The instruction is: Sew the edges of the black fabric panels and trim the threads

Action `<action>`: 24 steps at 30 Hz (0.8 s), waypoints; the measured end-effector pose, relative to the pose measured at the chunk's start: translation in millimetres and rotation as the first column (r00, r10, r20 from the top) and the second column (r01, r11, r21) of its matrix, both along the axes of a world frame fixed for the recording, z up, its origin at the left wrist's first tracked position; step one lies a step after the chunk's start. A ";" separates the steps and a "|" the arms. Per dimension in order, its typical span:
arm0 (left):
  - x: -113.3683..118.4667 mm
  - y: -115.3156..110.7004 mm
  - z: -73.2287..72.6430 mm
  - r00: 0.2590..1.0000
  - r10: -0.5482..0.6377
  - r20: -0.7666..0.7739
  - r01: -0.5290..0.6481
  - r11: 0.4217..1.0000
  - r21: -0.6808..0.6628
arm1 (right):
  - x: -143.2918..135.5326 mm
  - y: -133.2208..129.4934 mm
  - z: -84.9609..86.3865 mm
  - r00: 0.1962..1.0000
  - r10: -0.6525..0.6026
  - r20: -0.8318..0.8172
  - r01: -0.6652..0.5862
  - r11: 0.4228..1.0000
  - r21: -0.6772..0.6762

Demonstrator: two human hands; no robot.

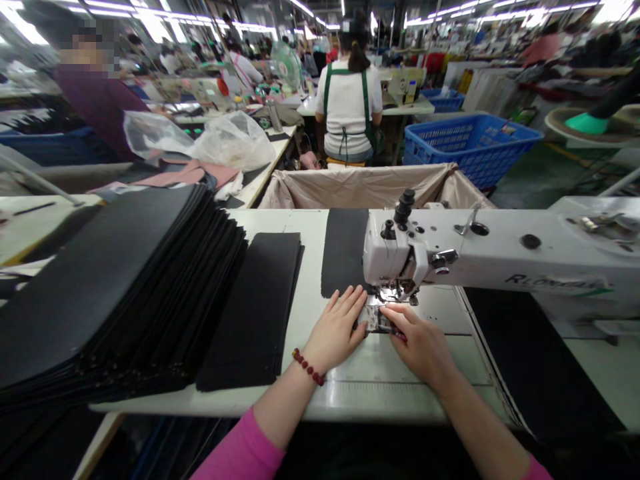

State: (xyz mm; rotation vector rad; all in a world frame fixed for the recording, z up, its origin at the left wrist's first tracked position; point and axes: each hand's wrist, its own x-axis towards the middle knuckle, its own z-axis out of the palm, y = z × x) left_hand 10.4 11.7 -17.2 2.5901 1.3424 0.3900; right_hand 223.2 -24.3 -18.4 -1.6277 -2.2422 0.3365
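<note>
My left hand [339, 328] lies flat, fingers stretched toward the needle area, its fingertips on the near edge of a black panel [345, 250]. This panel lies on the machine bed, left of and behind the head of a white sewing machine [415, 247]. Just in front of the presser foot [390, 293], my right hand [420, 343] has its index finger pointed at the metal needle plate [373, 319]. Its other fingers curl around a small dark object with a purplish tint, mostly hidden under the palm. A red bead bracelet [309, 367] circles my left wrist.
A tall stack of black panels [115, 267] and a lower pile [255, 300] stand at left. Another black piece [535, 360] lies at right. Behind the table are a cloth-lined bin [360, 187], a blue basket [470, 147] and a seated person [349, 100].
</note>
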 end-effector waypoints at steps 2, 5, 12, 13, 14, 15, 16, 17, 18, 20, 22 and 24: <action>-0.2 -0.2 -0.4 1.000 -0.002 0.004 0.002 1.000 -0.002 | -0.3 0.3 0.2 1.000 0.000 0.002 0.000 1.000 0.002; -0.7 -0.2 -1.3 1.000 -0.003 0.019 0.003 1.000 -0.001 | -0.7 0.3 0.2 1.000 -0.003 -0.007 0.003 1.000 0.013; -1.2 0.3 -3.0 0.999 0.007 0.054 -0.008 1.000 0.005 | -0.6 -0.4 -0.1 1.000 -0.009 -0.021 0.010 1.000 0.013; -1.1 0.4 -3.3 0.998 0.011 0.057 -0.011 1.000 0.007 | -0.6 -0.5 0.0 1.000 -0.010 -0.025 0.010 1.000 0.013; -1.1 0.4 -3.8 0.998 0.015 0.061 -0.015 1.000 0.009 | -0.6 -0.6 0.2 1.000 -0.010 -0.029 0.010 1.000 0.013; -1.2 0.4 -4.3 0.998 0.018 0.063 -0.019 1.000 0.009 | -0.6 -0.8 0.5 0.999 -0.009 -0.034 0.009 1.000 0.013; -1.3 0.5 -5.0 0.998 0.020 0.065 -0.021 1.000 0.009 | -0.6 -0.9 0.9 0.999 -0.008 -0.039 0.009 1.000 0.013; -1.5 0.5 -5.9 0.997 0.024 0.067 -0.025 1.000 0.010 | -0.6 -1.1 1.4 0.999 -0.008 -0.044 0.009 1.000 0.015; -1.6 0.5 -6.9 0.997 0.028 0.070 -0.029 1.000 0.012 | -0.6 -1.2 1.9 0.999 -0.008 -0.050 0.009 1.000 0.016; -1.9 0.6 -9.4 0.997 0.032 0.076 -0.034 0.999 0.020 | -0.8 -1.5 2.6 0.998 -0.009 -0.058 0.010 1.000 0.022; -1.8 0.7 -11.7 0.996 0.035 0.082 -0.038 0.999 0.032 | -1.0 -1.7 3.1 0.998 -0.012 -0.059 0.014 1.000 0.028; -1.5 1.0 -12.3 0.996 0.034 0.084 -0.038 0.998 0.042 | -1.4 -1.8 3.6 0.998 -0.014 -0.057 0.016 0.999 0.031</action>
